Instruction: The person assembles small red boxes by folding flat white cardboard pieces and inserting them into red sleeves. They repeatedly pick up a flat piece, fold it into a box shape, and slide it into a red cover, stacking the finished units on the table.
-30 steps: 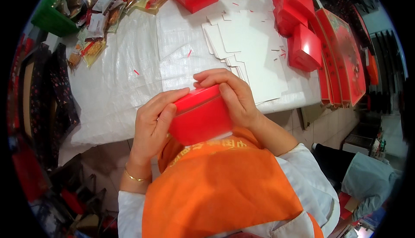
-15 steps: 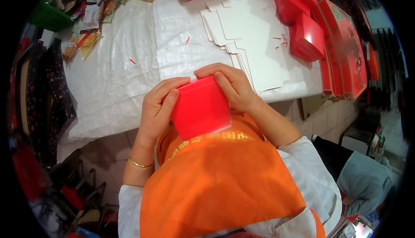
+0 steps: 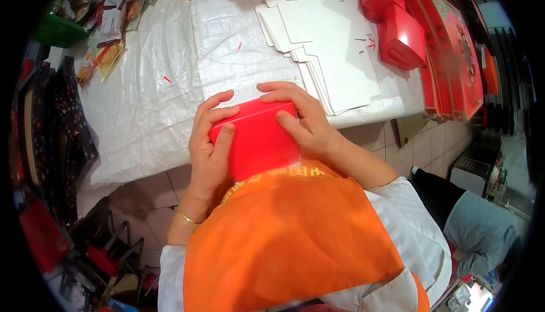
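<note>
Close to my body, at the table's near edge, I hold a glossy red cardboard box between both hands. My left hand grips its left side, thumb on the near face and fingers over the far edge. On the other side my right hand clasps the upper right corner, its thumb pressed on the same face. The box's underside and its end against my orange apron are hidden. Just beyond my right hand lies a stack of flat white cardboard blanks with notched edges.
Folded red boxes stand at the right, beside large red printed boxes. Wrapped food packets and a green crate fill the far left. Red scraps lie on the white sheet. Another person is at lower right.
The red box has tipped so that its far edge shows as a folded side. My fingers have spread and shifted along that edge. The view has moved slightly.
</note>
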Demonstrator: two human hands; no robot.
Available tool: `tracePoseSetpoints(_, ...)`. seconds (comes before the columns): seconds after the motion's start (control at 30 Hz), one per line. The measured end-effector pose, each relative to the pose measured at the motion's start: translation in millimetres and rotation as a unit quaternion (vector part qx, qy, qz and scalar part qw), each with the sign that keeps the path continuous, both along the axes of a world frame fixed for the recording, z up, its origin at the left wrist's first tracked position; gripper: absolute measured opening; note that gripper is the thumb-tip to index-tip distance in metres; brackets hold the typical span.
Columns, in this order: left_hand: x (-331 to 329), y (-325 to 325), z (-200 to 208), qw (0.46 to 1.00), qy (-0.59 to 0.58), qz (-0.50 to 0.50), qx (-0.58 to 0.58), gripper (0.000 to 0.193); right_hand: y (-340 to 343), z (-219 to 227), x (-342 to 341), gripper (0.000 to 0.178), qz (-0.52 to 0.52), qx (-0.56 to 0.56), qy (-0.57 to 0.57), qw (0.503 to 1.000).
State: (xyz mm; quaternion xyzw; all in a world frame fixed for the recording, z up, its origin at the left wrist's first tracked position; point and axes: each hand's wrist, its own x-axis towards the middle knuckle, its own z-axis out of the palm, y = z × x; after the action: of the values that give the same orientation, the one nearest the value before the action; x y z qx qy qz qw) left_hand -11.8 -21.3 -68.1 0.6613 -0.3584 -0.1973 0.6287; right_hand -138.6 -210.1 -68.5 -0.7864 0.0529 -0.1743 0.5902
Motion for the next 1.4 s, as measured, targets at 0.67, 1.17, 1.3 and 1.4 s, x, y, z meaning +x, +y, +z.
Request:
tracePoseSetpoints(0.67,28,-31,-1,0.992,0.050,0.110,-0.024,0.013,-7,27,46,0.026,0.005,0.027,0.101,0.994)
tracePoseSetpoints(1.17,57,1,-71,0.935,0.299,0.126,-0.142,0.056,-4,-48,174,0.050,-0.105,0.592,-0.081,0.795)
tracePoseSetpoints(1.3,50,-3,-77,0.842,0.288,0.267,-0.369,0.055,67,-55,173,0.067,0.005,0.522,0.098,0.847)
tracePoseSetpoints(1.4,83,44,-64,0.778,0.339,0.373,-0.376,0.051,81,-50,180,0.058,0.110,0.366,0.177,0.907)
